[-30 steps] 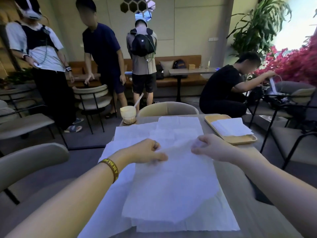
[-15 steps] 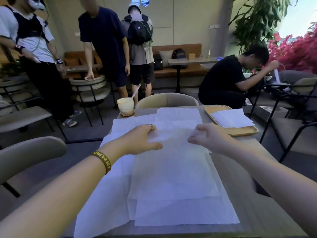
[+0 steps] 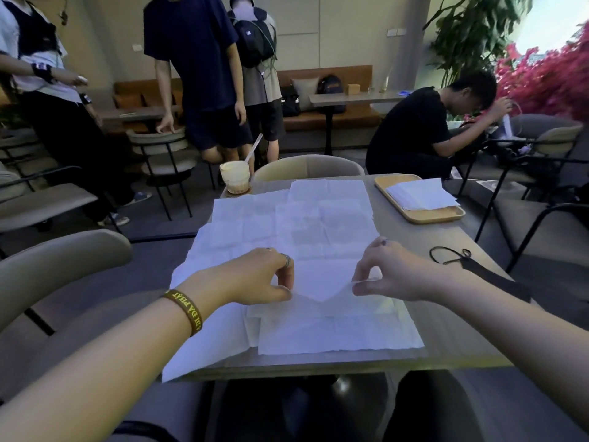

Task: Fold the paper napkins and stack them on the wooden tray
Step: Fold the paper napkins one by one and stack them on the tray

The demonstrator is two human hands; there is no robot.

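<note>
Several unfolded white paper napkins (image 3: 306, 224) lie spread and overlapping across the table. My left hand (image 3: 255, 277) and my right hand (image 3: 385, 271) each pinch a corner of the top napkin (image 3: 322, 282), whose far edge is brought back toward me and sags between them. The wooden tray (image 3: 424, 215) sits at the far right of the table with a stack of folded napkins (image 3: 420, 193) on it.
An iced drink with a straw (image 3: 235, 178) stands on a coaster at the far left corner. A black face mask (image 3: 478, 266) lies right of my right hand. Chairs surround the table; several people stand or crouch beyond it.
Both hands have drawn the top napkin's far edge toward me, doubling it over. The view has tilted down, showing the table's near edge and the black mask.
</note>
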